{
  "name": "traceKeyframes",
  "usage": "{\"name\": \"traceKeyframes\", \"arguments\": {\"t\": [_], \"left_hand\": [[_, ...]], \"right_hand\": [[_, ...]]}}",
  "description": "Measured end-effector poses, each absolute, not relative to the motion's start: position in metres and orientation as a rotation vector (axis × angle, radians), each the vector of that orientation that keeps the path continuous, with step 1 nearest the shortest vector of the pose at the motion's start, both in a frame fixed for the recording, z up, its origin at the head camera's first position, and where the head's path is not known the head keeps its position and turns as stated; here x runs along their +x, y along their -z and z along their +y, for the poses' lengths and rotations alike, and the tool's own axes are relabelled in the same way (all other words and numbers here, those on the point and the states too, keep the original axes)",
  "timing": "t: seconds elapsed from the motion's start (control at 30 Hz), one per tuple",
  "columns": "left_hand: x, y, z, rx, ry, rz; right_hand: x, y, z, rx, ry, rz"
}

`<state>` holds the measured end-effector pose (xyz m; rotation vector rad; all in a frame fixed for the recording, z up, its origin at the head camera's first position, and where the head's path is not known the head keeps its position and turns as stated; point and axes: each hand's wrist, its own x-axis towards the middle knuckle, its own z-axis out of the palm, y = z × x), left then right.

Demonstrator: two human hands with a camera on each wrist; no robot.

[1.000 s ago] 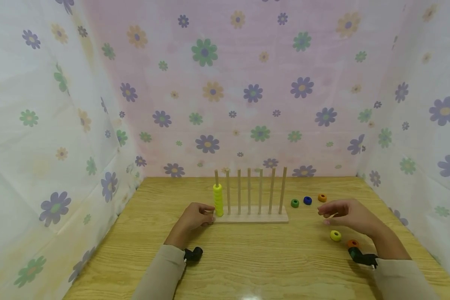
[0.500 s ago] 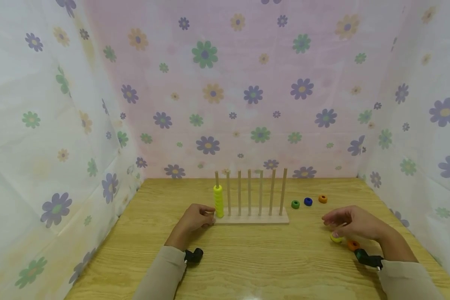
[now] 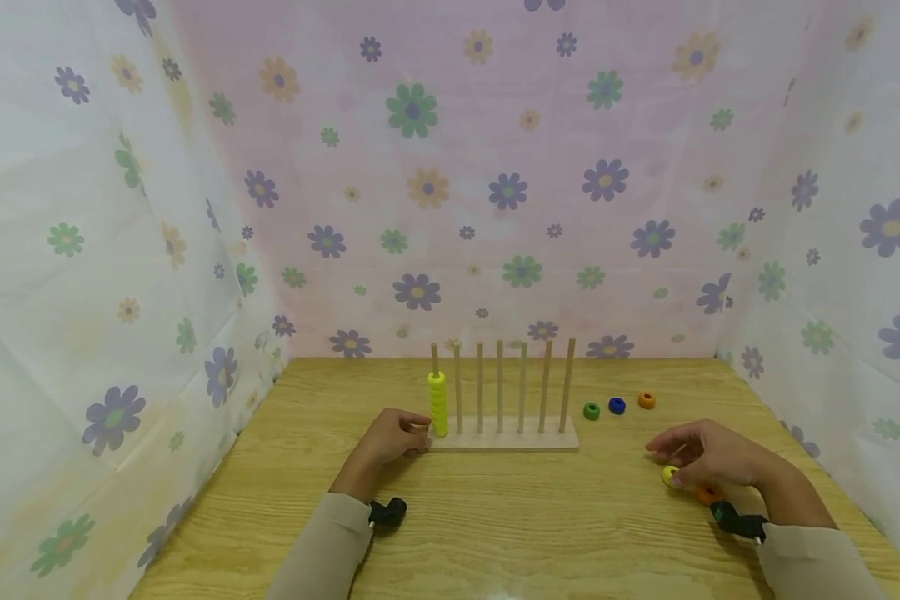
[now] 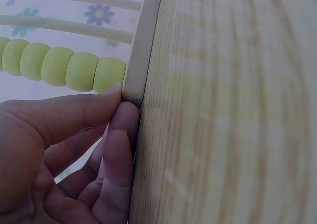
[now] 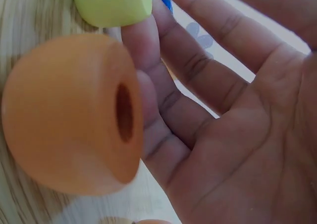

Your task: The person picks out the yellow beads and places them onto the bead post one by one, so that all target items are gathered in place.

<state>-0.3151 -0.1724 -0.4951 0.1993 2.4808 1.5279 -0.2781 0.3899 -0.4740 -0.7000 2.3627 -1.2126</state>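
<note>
At the left end of a wooden peg stand (image 3: 506, 439), my left hand (image 3: 390, 437) pinches the base corner. In the left wrist view, the thumb and fingertips meet at that end of the base. Several yellow beads (image 4: 57, 65) are stacked on the leftmost peg; the other pegs are bare. My right hand (image 3: 720, 454) is over the right of the table, fingers apart and loosely bent, the thumb overlapping a loose yellow bead (image 3: 668, 475). A fingertip lies against that bead in the right wrist view. Beside these fingers sits an orange bead (image 5: 64, 115), its hole facing the palm.
Behind the right hand, a green bead (image 3: 592, 411), a blue bead (image 3: 617, 406) and another orange bead (image 3: 647, 400) lie in a slanting row on the wood-grain table (image 3: 495, 517). Flowered cloth (image 3: 457, 208) encloses the back and both sides.
My right hand has come down and slightly toward me, its thumb now at the loose yellow bead. The left hand keeps its place on the stand, which looks unmoved.
</note>
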Motion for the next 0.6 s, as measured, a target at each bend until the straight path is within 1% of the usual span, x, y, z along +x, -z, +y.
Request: {"name": "traceKeyframes", "arguments": {"t": [0.6], "left_hand": [[-0.3152,0.4948,-0.1709,0.156,-1.518,2.491]], "right_hand": [[-0.2795,0.4757,0.389,-0.666,1.178,2.359]]}}
